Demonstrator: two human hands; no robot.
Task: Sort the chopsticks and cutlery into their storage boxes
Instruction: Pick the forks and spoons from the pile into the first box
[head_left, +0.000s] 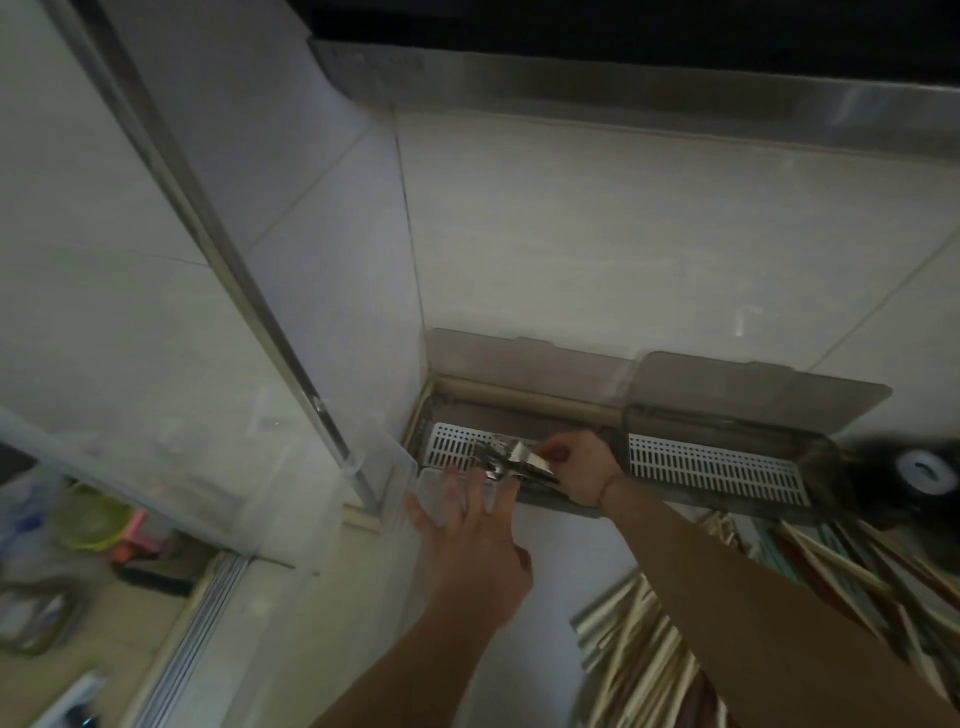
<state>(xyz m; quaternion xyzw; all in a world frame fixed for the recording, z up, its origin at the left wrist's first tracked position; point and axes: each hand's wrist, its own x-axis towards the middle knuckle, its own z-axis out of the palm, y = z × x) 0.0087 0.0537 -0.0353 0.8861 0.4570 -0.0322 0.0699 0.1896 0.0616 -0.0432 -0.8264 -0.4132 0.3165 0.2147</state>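
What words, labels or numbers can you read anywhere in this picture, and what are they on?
None can be read.
The steel range hood has a faint row of marks on its front edge, too blurred to read.
The two storage boxes, the metal cutlery in the right hand and the chopsticks show no text.

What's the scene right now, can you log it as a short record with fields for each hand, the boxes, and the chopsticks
left hand: left hand open, fingers spread, just below the cutlery
right hand: right hand grips a bundle of metal cutlery over the left storage box
boxes: two side by side against the tiled wall, lids up; right storage box shows only its white slotted tray
chopsticks: pile of chopsticks lower right, unsorted, outside the boxes
image quality: dim and blurred, cutlery types cannot be told
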